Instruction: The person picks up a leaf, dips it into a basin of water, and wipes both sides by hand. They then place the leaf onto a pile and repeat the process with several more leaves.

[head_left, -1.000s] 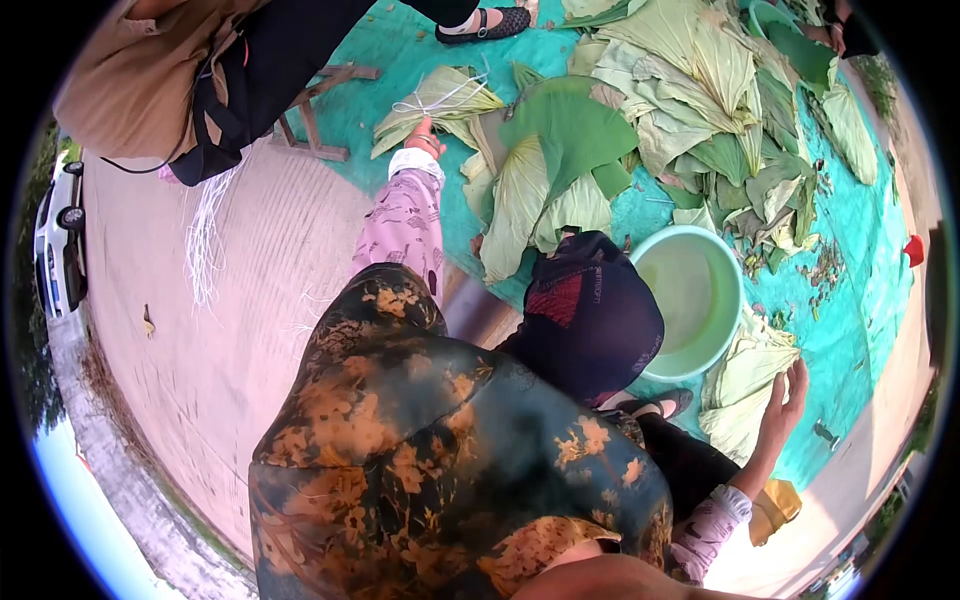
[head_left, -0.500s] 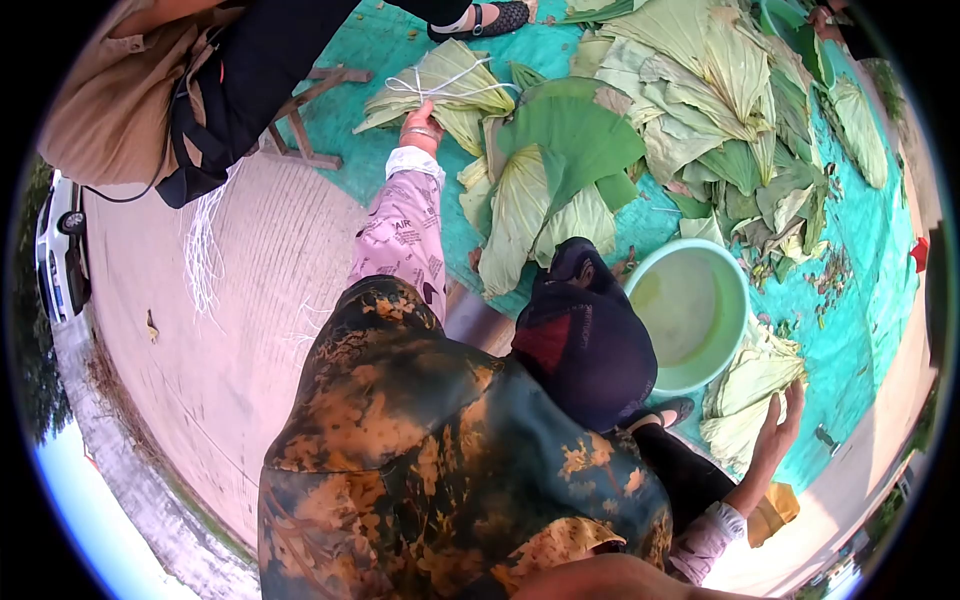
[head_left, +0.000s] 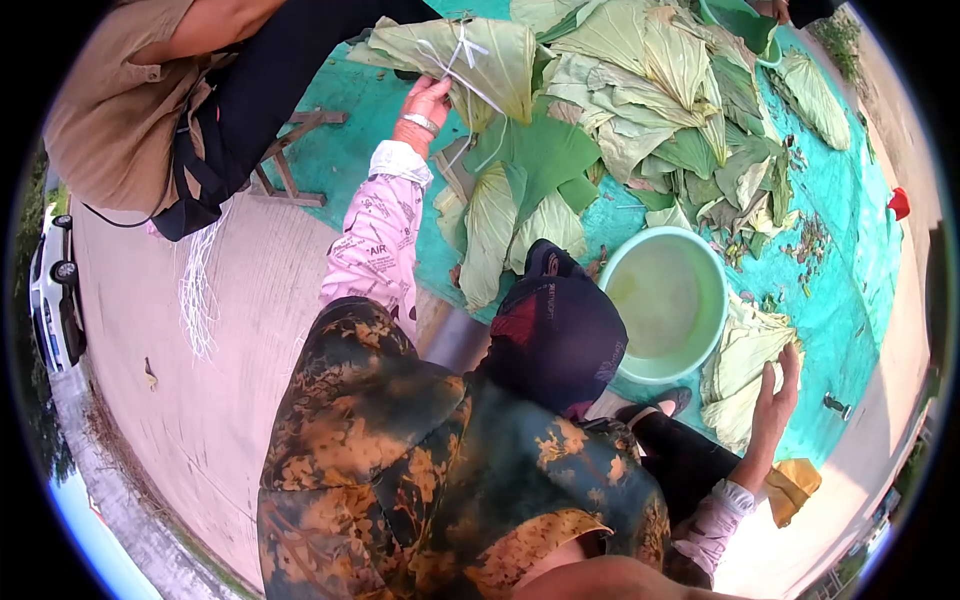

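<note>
My left hand (head_left: 424, 110), with a bracelet at the wrist, is closed on a bundle of dried lotus leaves (head_left: 500, 62) where white string crosses it. The bundle is folded flat and its string ends hang loose below my fingers. More large leaves (head_left: 490, 225) lie under it on the green sheet. Over at the right, my right hand (head_left: 772, 408) holds nothing, its fingers raised and apart. Just beside it lies a stack of pale folded leaves (head_left: 738, 365).
A light green basin (head_left: 722, 305) of cloudy water stands by my dark shoe. A big leaf heap (head_left: 640, 95) spreads across the green sheet (head_left: 850, 270). Another person (head_left: 100, 140) sits at the upper left near a wooden stool (head_left: 290, 185). White strings (head_left: 200, 290) hang beside them.
My left hand has raised the tied leaf bundle and tilted it, so its string ends now dangle. My right hand stays by the pale stack, and the view has shifted slightly.
</note>
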The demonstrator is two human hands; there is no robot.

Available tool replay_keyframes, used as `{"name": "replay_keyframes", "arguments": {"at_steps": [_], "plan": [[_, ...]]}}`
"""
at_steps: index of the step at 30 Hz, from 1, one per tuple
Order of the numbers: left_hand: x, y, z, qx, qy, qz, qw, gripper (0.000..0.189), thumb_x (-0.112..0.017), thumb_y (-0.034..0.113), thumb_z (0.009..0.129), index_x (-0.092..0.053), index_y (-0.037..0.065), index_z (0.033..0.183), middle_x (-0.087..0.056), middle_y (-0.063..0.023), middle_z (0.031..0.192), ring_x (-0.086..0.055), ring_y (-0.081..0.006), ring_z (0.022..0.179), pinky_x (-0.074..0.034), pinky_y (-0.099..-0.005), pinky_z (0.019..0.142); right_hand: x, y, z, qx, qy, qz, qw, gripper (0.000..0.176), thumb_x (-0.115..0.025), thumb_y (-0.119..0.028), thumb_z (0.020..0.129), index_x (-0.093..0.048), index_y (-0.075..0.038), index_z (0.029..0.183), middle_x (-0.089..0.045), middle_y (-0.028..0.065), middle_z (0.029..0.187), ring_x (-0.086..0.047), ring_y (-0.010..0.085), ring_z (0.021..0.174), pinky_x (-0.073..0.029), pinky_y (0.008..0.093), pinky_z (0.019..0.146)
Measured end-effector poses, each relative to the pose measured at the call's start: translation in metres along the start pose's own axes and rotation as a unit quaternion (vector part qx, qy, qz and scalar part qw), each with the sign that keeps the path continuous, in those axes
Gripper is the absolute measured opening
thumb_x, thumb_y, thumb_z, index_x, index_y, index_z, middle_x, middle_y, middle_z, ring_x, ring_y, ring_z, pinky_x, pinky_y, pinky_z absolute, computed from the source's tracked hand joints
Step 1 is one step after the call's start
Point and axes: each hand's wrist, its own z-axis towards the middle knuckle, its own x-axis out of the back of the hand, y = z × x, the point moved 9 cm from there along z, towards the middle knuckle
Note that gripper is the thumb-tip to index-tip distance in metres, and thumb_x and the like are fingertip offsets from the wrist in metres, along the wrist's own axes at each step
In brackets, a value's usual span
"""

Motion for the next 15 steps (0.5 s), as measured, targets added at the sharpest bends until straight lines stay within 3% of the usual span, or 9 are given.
{"name": "replay_keyframes", "arguments": {"at_steps": [2,4,6,7,10,11,12,13,15], "plan": [[-0.023,-0.006,0.026,0.013,-0.047,-0.008,0.999,0.043,-0.054,0.004,0.081,-0.040,0.006,0.121,-0.049,-0.0092,0.116,-0.047,-0.0245,0.107,-0.037,-0.0376,0.091,0.003,-0.001,-0.003,0.002,-0.006,-0.005,1.000,0.041,-0.052,-0.005,0.083,-0.041,-0.004,0.123,-0.049,0.0139,0.120,-0.047,0.0225,0.110,-0.036,0.0328,0.092],[-0.016,-0.009,0.038,-0.011,0.032,0.083,0.996,0.045,-0.057,0.006,0.080,-0.039,0.004,0.121,-0.049,-0.0111,0.116,-0.046,-0.0272,0.109,-0.039,-0.0391,0.087,0.002,-0.003,-0.001,0.004,-0.003,-0.013,1.000,0.041,-0.052,-0.006,0.083,-0.041,-0.004,0.123,-0.049,0.0135,0.119,-0.048,0.0222,0.110,-0.036,0.0330,0.092],[0.010,-0.030,0.032,0.040,0.115,0.181,0.976,0.048,-0.061,0.009,0.078,-0.040,0.004,0.120,-0.053,-0.0115,0.110,-0.052,-0.0277,0.102,-0.043,-0.0394,0.082,0.003,0.000,-0.002,0.015,-0.002,-0.015,1.000,0.041,-0.051,-0.004,0.083,-0.041,-0.003,0.123,-0.049,0.0124,0.119,-0.048,0.0216,0.109,-0.036,0.0324,0.091],[0.024,-0.043,0.021,0.041,0.130,0.229,0.964,0.044,-0.065,0.012,0.075,-0.045,0.004,0.114,-0.059,-0.0096,0.100,-0.058,-0.0240,0.091,-0.046,-0.0363,0.073,0.004,0.002,-0.004,0.025,0.000,-0.016,1.000,0.041,-0.051,-0.004,0.083,-0.041,-0.003,0.123,-0.049,0.0122,0.119,-0.049,0.0215,0.109,-0.036,0.0322,0.091],[0.074,-0.086,-0.039,0.184,0.217,0.372,0.884,0.022,-0.066,0.012,0.074,-0.058,0.006,0.093,-0.062,-0.0043,0.081,-0.060,-0.0157,0.073,-0.044,-0.0297,0.059,0.006,0.003,-0.007,0.024,-0.005,-0.018,1.000,0.040,-0.052,-0.004,0.083,-0.042,-0.002,0.122,-0.049,0.0123,0.119,-0.049,0.0210,0.108,-0.037,0.0316,0.091],[0.094,-0.100,-0.057,0.224,0.214,0.441,0.842,0.017,-0.068,0.013,0.072,-0.060,0.005,0.085,-0.061,-0.0040,0.078,-0.056,-0.0149,0.063,-0.043,-0.0315,0.056,0.006,0.004,-0.007,0.022,-0.007,-0.012,1.000,0.040,-0.052,-0.004,0.083,-0.042,-0.002,0.122,-0.050,0.0124,0.119,-0.049,0.0211,0.108,-0.037,0.0317,0.091],[0.132,-0.130,-0.064,0.257,0.151,0.466,0.833,0.019,-0.070,0.016,0.070,-0.061,0.004,0.081,-0.060,-0.0042,0.075,-0.052,-0.0148,0.058,-0.043,-0.0325,0.054,0.006,0.005,-0.007,0.020,-0.008,-0.005,1.000,0.040,-0.052,-0.004,0.083,-0.042,-0.002,0.122,-0.050,0.0125,0.119,-0.049,0.0211,0.108,-0.037,0.0317,0.091],[0.168,-0.154,-0.078,0.240,0.139,0.488,0.827,0.025,-0.072,0.021,0.069,-0.061,0.003,0.083,-0.059,-0.0057,0.076,-0.052,-0.0158,0.062,-0.043,-0.0322,0.054,0.006,0.006,-0.006,0.022,-0.013,-0.013,1.000,0.040,-0.051,-0.005,0.084,-0.041,-0.002,0.123,-0.049,0.0125,0.119,-0.049,0.0209,0.108,-0.036,0.0316,0.091],[0.137,-0.161,-0.146,0.439,0.171,0.480,0.740,0.033,-0.072,0.025,0.069,-0.060,0.004,0.092,-0.058,-0.0078,0.083,-0.053,-0.0166,0.070,-0.044,-0.0314,0.059,0.005,0.006,-0.004,0.029,-0.021,-0.028,0.999,0.041,-0.050,-0.007,0.085,-0.040,-0.002,0.124,-0.049,0.0127,0.119,-0.048,0.0207,0.108,-0.036,0.0315,0.091]]}}
